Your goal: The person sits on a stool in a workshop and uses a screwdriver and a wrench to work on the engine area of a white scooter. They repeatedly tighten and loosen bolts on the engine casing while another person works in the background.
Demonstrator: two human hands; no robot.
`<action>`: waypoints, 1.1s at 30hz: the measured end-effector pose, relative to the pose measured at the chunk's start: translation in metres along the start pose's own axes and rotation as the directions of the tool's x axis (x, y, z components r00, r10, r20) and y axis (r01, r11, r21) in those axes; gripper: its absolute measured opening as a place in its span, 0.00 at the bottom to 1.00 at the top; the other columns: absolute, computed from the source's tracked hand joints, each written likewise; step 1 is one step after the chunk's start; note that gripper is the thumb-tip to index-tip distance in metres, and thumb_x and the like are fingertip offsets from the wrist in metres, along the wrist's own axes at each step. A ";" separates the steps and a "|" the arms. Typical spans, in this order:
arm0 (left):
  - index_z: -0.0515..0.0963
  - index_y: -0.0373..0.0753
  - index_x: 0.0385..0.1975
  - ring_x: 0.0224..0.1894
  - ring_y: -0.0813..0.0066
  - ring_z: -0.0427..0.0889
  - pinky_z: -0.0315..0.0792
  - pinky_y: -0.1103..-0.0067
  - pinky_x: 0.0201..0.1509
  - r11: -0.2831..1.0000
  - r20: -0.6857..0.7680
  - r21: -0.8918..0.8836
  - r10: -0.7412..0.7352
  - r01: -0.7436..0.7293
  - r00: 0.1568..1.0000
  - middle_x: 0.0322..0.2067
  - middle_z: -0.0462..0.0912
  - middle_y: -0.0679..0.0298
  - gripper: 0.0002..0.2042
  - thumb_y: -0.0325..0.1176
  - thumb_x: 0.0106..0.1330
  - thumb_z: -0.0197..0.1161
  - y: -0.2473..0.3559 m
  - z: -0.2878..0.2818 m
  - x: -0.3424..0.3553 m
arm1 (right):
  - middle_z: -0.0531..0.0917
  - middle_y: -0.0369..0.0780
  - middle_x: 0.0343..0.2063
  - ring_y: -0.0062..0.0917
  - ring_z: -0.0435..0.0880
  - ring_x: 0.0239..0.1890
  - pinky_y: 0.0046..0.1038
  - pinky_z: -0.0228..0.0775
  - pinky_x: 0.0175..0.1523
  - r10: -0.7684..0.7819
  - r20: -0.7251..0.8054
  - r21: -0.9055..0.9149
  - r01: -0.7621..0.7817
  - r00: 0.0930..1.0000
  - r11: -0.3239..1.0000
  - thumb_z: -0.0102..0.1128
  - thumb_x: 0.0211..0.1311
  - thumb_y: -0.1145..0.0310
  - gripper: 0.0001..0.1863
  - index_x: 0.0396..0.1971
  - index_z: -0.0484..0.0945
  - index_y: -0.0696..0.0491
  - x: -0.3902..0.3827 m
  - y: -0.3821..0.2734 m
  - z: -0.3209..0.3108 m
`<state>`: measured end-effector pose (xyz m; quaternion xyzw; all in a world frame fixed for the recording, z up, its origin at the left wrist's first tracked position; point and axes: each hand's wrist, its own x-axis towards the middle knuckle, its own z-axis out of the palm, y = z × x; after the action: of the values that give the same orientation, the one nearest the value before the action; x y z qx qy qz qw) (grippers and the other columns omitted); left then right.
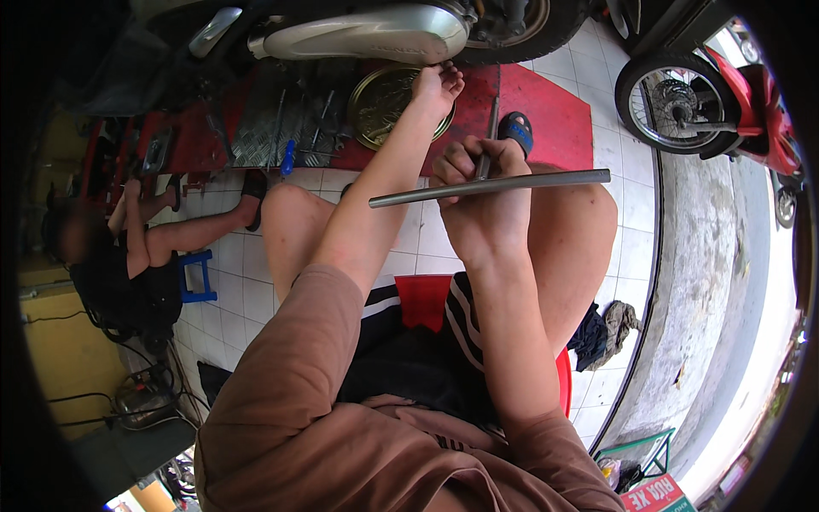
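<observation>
My left hand (439,92) reaches to the lower edge of a motorbike's silver side cover (358,34), just above a round brass-coloured tray (371,115) with small items. Its fingers are curled, and whatever they hold is too small to make out. My right hand (478,171) grips a long steel T-handle wrench (563,179) below and right of the tray, crossbar across the fist and shaft pointing away from me. Wrenches, a blue-handled screwdriver (288,156) and other tools lie on a tread plate left of the tray.
The red work platform (563,128) spans the front. Another person (128,256) sits at left by a blue stool (194,273). A red motorbike (755,128) stands at right, beside a concrete strip (682,299). Dark rags (610,333) lie on the tiled floor (222,282).
</observation>
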<state>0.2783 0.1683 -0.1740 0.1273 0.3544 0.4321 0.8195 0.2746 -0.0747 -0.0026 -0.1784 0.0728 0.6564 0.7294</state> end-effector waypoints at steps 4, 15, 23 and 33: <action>0.69 0.34 0.29 0.29 0.70 0.74 0.73 0.77 0.32 1.000 0.006 -0.017 -0.004 0.005 1.000 0.29 0.74 0.58 0.06 0.28 0.67 0.48 -0.002 0.005 -0.005 | 0.62 0.36 0.16 0.21 0.60 0.18 0.23 0.53 0.24 -0.019 0.008 -0.011 0.019 1.000 1.000 0.39 0.60 0.65 0.08 0.24 0.61 0.52 0.001 -0.001 -0.002; 0.68 0.37 0.27 0.24 0.74 0.68 0.65 0.82 0.26 0.998 0.114 -0.017 -0.053 0.055 0.992 0.23 0.69 0.65 0.10 0.33 0.70 0.44 -0.002 -0.006 -0.007 | 0.63 0.36 0.17 0.21 0.59 0.18 0.23 0.52 0.24 -0.034 -0.001 -0.029 0.034 0.999 0.999 0.39 0.61 0.66 0.08 0.25 0.62 0.53 0.003 -0.001 -0.002; 0.69 0.37 0.27 0.23 0.75 0.66 0.62 0.81 0.25 0.972 0.015 -0.172 -0.161 0.161 0.987 0.20 0.68 0.66 0.11 0.37 0.69 0.48 -0.008 -0.043 -0.022 | 0.62 0.35 0.17 0.21 0.59 0.19 0.22 0.51 0.24 -0.014 0.009 -0.005 0.014 1.000 1.000 0.42 0.59 0.66 0.07 0.25 0.62 0.53 -0.001 -0.003 -0.002; 0.73 0.39 0.38 0.27 0.71 0.75 0.68 0.76 0.29 0.842 -0.294 0.392 -0.269 0.372 0.917 0.29 0.79 0.62 0.18 0.47 0.69 0.43 0.021 -0.127 -0.079 | 0.65 0.34 0.18 0.20 0.60 0.19 0.21 0.52 0.22 -0.031 0.036 -0.041 0.033 0.999 0.999 0.45 0.59 0.64 0.08 0.26 0.67 0.53 0.001 -0.011 -0.004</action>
<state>0.1481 0.1056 -0.2169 0.1972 0.5505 0.2085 0.7840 0.2863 -0.0758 -0.0044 -0.1831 0.0431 0.6491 0.7371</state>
